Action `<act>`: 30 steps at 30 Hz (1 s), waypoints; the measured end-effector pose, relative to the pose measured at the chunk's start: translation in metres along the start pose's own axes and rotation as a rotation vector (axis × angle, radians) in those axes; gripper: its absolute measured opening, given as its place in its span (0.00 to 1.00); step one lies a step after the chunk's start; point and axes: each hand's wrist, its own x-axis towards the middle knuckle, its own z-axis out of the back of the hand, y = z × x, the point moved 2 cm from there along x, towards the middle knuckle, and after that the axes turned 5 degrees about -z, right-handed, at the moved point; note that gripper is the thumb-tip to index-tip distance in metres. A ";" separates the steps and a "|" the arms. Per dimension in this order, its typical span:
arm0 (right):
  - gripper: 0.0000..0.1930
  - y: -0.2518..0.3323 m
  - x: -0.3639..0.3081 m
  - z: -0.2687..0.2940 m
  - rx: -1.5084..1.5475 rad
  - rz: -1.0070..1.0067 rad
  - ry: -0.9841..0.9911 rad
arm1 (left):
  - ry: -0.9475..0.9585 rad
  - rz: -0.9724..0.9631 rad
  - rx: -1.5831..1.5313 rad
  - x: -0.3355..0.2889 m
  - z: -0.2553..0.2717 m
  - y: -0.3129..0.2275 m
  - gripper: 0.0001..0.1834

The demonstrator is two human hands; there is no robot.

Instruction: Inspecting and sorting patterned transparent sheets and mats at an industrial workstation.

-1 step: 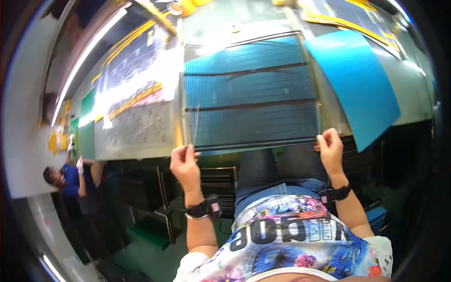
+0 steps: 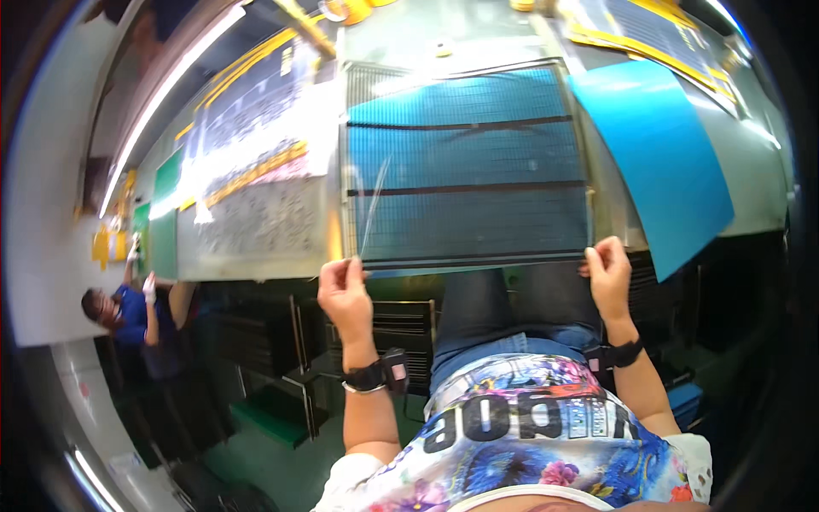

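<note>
A dark rectangular sheet [image 2: 469, 226] with fine grid lines and darker crosswise bands lies in front of me, spanning the middle of the table. Blue shows through it, brightest toward the far side. My left hand [image 2: 345, 299] pinches the near left corner, thumb against the fingers. At the near right corner, my right hand [image 2: 609, 277] has its thumb and fingers closed on the edge. Thin bright streaks [image 2: 373, 205] run up from my left fingertips; whether they are loose film or reflections I cannot tell.
A loose blue sheet [image 2: 661, 154] lies to the right, its corner past the table's front edge. Left is a grey, glaring panel [image 2: 264, 226]. Yellow-edged panels [image 2: 657, 38] sit at the far right. Another person [image 2: 136, 320] in blue works at far left.
The scene has shifted slightly to the right in view. Both hands keep their hold on the sheet's near corners, and the bright streaks by my left hand look longer.
</note>
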 end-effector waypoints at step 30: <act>0.24 0.087 0.046 -0.004 -1.042 0.736 0.157 | 0.119 0.503 -0.198 -0.015 0.006 0.068 0.12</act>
